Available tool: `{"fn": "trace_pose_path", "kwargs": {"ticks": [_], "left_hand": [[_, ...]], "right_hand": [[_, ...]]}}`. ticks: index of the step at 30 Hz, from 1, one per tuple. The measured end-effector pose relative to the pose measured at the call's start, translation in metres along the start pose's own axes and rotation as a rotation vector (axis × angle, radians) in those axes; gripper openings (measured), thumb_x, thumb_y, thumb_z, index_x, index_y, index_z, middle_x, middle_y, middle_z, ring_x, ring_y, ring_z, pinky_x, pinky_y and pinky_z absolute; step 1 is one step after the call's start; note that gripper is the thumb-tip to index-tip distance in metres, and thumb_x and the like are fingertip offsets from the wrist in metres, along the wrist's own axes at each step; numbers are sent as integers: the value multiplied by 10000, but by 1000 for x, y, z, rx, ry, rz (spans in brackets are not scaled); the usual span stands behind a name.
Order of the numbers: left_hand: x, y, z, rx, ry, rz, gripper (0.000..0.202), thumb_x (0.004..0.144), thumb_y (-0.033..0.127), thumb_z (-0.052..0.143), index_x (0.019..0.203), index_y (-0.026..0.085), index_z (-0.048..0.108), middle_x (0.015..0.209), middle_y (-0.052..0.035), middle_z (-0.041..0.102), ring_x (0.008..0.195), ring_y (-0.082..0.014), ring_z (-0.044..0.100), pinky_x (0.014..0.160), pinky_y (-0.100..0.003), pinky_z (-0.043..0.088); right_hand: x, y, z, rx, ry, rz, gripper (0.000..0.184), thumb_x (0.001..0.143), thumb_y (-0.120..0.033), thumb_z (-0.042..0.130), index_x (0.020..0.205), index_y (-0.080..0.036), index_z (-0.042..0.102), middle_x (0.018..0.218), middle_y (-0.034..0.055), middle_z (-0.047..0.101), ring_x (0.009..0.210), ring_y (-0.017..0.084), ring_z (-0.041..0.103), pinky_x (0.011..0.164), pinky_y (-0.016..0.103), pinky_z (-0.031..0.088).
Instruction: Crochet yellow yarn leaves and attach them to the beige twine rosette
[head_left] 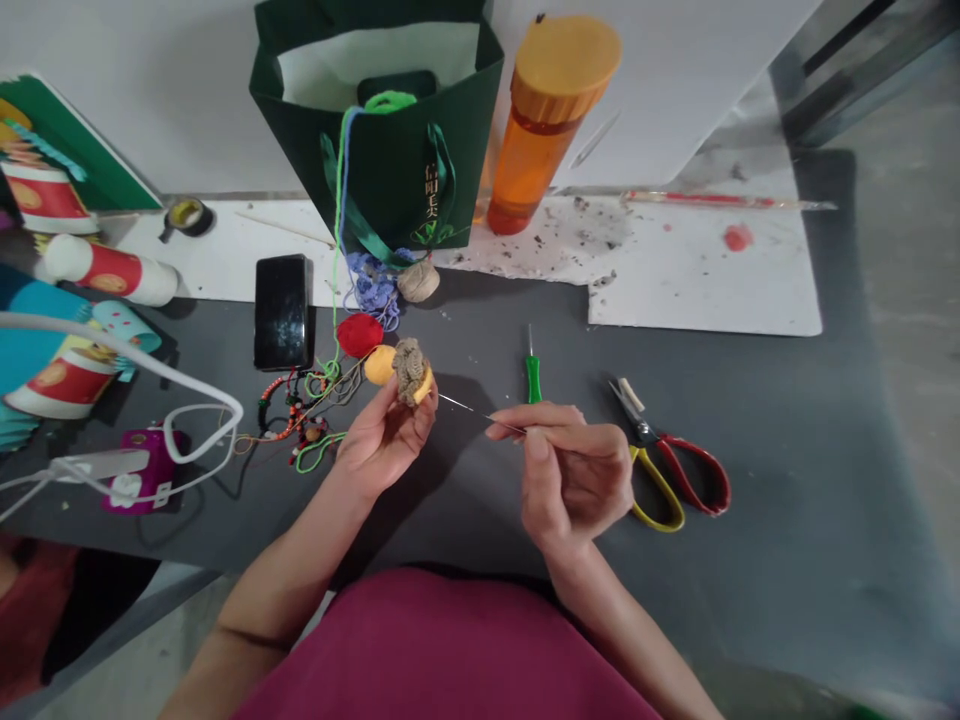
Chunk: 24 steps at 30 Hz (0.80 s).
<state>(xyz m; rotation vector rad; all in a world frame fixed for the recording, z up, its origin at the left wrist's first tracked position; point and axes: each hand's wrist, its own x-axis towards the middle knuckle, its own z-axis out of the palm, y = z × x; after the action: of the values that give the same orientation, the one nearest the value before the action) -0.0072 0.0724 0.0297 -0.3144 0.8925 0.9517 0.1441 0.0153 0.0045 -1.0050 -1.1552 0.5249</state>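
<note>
The left hand (386, 440) has its fingers (382, 400) pinching a knitted brown lump (410, 371) beside a yellow ball (379, 365); the right hand's (574, 480) fingers (536, 415) pinch a thin needle (480, 412), its tip near the lump.

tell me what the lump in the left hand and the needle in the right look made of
The brownish lump in the left hand looks like crocheted yarn, matte, with visible looped stitches, though the fibre is unclear. The thin needle in the right hand looks like steel, going by its slim, bright shaft.
</note>
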Motion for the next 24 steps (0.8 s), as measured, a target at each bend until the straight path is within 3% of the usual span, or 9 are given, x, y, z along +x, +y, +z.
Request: {"fn": "trace_pose_path", "kwargs": {"ticks": [4, 10, 18, 24], "left_hand": [[0, -1, 0, 36, 22, -5, 394, 1069, 176, 369, 1375, 177, 617, 836, -55, 752, 685, -91, 725, 610, -116, 571], [2, 0, -2, 89, 45, 22, 306, 988, 102, 538, 1258, 188, 655, 819, -18, 750, 666, -97, 729, 594, -137, 580], [4, -3, -5, 79, 33, 98, 297, 940, 57, 604, 1208, 179, 639, 825, 7, 764, 696, -111, 750, 608, -170, 606], [5, -6, -10, 112, -136, 166, 179, 867, 53, 697, 998, 174, 694, 785, 11, 758, 702, -110, 742, 644, -165, 597]], "right_hand": [[-1, -1, -1, 82, -7, 87, 103, 969, -136, 587, 970, -238, 575, 909, 13, 791, 717, 146, 725, 614, 315, 595], [3, 2, -2, 208, 30, 280, 86, 972, -209, 609, 900, -228, 566, 866, 5, 782, 666, 131, 706, 591, 279, 567], [5, 2, -2, 222, 24, 216, 67, 949, -173, 629, 920, -224, 598, 862, -3, 788, 646, 118, 697, 580, 253, 552], [6, 6, 0, 139, 47, 131, 66, 933, -181, 648, 921, -228, 604, 813, -10, 769, 626, 127, 685, 545, 246, 527]]}}
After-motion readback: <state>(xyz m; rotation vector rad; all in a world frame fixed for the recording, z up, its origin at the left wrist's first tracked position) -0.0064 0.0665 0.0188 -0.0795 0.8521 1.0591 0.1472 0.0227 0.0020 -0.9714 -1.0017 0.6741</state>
